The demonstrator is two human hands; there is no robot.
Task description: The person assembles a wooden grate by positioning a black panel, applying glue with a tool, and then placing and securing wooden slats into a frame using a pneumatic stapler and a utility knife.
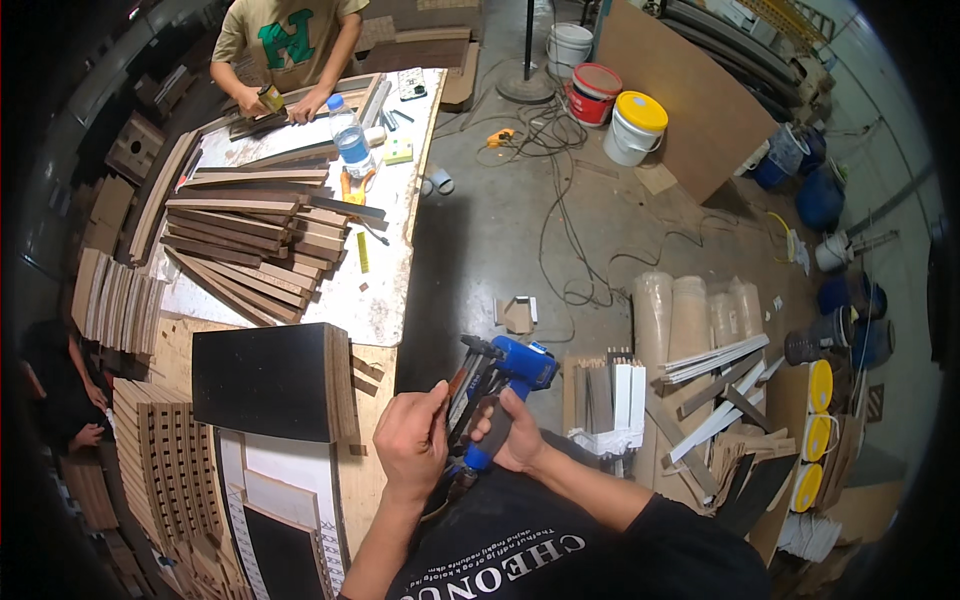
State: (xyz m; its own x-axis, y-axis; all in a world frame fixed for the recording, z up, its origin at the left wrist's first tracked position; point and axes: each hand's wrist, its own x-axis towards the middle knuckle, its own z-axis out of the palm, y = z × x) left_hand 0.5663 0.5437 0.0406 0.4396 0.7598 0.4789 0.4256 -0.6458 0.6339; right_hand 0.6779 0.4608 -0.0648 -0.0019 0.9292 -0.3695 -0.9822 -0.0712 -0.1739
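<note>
Just below the frame's centre, the right hand (515,438) wraps around the blue nail gun (524,362) while the left hand (412,440) seemingly pinches a thin brown strip (457,381) beside it, apparently loading, which calls for careful alignment next.

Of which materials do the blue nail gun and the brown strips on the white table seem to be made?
Blue nail gun: likely painted metal or plastic; its even blue surface leaves this open. Brown strips: apparently wood, dark-finished faces, paler bare-looking edges.

wood strips (235,225) on table (385,290) | nail gun (522,365) right of boards (265,385) | buckets (630,145) right of table
</note>
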